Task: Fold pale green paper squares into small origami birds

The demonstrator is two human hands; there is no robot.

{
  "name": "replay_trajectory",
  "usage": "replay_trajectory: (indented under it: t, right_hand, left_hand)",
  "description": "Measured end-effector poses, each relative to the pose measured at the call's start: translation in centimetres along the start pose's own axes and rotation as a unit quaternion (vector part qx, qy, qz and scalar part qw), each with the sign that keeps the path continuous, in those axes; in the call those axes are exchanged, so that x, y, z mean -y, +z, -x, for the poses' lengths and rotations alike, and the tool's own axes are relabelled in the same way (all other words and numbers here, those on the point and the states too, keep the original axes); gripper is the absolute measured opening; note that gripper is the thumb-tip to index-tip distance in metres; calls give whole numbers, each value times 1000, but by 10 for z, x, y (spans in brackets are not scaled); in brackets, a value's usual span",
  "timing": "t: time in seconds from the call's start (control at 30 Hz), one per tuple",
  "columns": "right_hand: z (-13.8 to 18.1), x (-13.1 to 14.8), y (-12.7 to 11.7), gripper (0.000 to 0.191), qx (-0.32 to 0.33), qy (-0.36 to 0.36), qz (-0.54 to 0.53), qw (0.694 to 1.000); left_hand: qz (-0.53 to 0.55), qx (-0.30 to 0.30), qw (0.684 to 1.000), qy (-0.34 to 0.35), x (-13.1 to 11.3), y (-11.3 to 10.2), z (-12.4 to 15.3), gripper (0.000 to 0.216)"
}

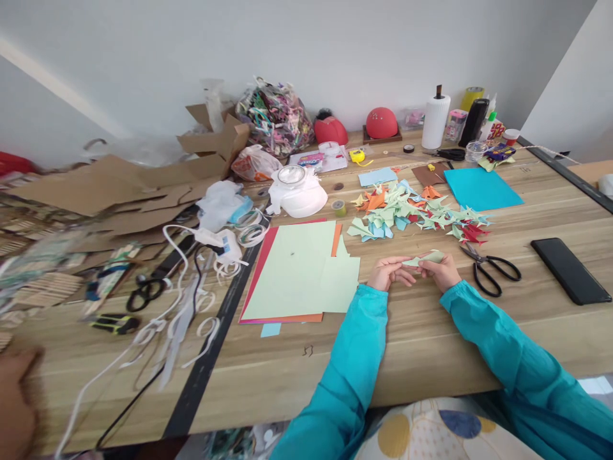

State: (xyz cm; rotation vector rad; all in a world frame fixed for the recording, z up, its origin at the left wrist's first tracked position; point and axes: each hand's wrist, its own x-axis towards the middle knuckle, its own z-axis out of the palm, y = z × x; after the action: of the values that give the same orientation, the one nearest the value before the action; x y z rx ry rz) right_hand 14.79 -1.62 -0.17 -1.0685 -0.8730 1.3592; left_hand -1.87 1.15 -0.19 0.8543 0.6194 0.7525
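My left hand [389, 273] and my right hand [444, 271] rest on the wooden table [431, 332], both pinching a small folded piece of pale green paper [424, 259] between them. Both arms wear teal sleeves. A pile of folded paper figures [412, 214] in green, orange, blue and red lies just beyond my hands. To the left of my hands lies a stack of flat sheets, pale green paper [301, 268] on top of red and orange ones.
Black-handled scissors [493, 268] and a black phone [569, 270] lie right of my hands. A blue sheet [481, 188] lies farther back. Cardboard pieces [119, 185], white straps [191, 319], more scissors [146, 291] crowd the left. Another person's hand [14, 402] shows at bottom left.
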Motion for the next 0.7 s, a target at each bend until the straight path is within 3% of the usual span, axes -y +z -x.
replay_trajectory:
  t: [0.1,0.37,0.7]
  right_hand:
    - [0,0,0,16,2,-5,3,1000]
    - [-1,-3,1,27,8,-9,5,1000]
    - [-2,-7,-1,18,54,-29,6,998]
  left_hand:
    - [-2,0,1000,21,0,3,1,43]
    - [-112,-116,981,111,9,19,-5,39]
    - [-90,-129,981,115,12,13,-6,30]
